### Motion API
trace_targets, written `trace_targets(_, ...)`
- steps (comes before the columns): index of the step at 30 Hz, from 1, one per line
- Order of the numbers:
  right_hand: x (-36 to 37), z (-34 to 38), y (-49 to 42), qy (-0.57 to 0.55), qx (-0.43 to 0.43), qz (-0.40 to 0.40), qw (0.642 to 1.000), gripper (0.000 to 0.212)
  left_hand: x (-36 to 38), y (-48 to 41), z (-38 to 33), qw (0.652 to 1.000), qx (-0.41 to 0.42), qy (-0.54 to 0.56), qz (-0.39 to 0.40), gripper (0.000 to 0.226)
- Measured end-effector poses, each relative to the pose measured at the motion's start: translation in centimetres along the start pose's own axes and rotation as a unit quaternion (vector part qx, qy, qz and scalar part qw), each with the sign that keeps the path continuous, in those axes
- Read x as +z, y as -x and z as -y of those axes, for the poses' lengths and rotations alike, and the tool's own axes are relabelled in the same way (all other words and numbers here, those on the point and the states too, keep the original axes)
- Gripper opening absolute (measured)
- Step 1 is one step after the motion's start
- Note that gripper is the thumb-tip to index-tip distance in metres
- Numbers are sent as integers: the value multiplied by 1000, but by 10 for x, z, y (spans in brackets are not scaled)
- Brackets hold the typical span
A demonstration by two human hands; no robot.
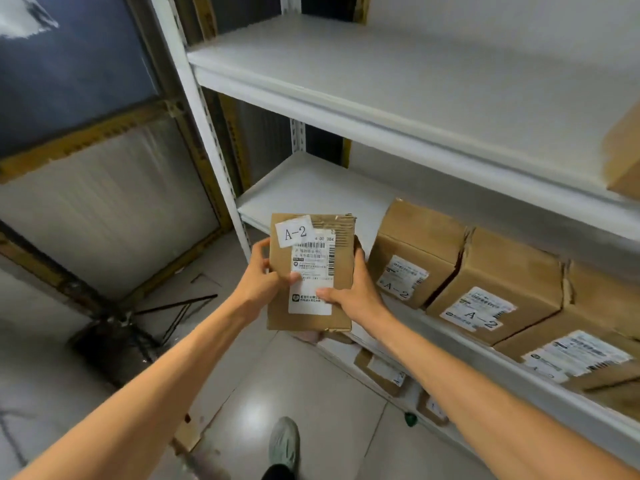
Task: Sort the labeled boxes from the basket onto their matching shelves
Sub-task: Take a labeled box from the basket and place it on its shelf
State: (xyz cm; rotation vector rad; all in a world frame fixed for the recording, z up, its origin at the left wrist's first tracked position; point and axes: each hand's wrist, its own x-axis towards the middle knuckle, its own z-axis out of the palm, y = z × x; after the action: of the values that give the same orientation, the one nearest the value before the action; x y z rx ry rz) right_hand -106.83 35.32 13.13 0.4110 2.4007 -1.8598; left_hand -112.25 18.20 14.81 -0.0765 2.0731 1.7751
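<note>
I'm seeing the left hand (263,277) curling round the left edge of the A-2 box (311,271), thumb on its label, while the right hand (351,289) is clasping the right edge. The box is hanging just before the middle shelf (311,188), where 3 shelved boxes (415,251) are sitting, 2 reading A-2.

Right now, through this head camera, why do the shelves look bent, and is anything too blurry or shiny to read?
Head view: the wide lens bows the upper shelf along its front edge; the A-2 tag on the held box is sharp, its fine print soft; the box at the far right of that shelf is blurred; glare whitens one floor tile.
</note>
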Motion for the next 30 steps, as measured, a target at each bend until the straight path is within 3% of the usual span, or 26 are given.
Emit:
trace_targets(7,14,19,-69,-16,77,-74,994,123,-8,-93,-33,998,-27,-44,39,80)
trace_targets(18,9,33,-122,-37,91,-184,978,108,11,-167,-40,994,49,-65,72,78)
trace_targets(23,11,35,-121,-36,116,-178,977,105,15,-178,-30,987,102,-102,76,79)
trace_targets(27,19,53,-110,118,17,-236,964,104,12,-180,-22,977,150,-124,87,77)
trace_targets(30,28,66,-105,375,-90,-230,894,98,11,-179,-13,965,182,-158,102,71)
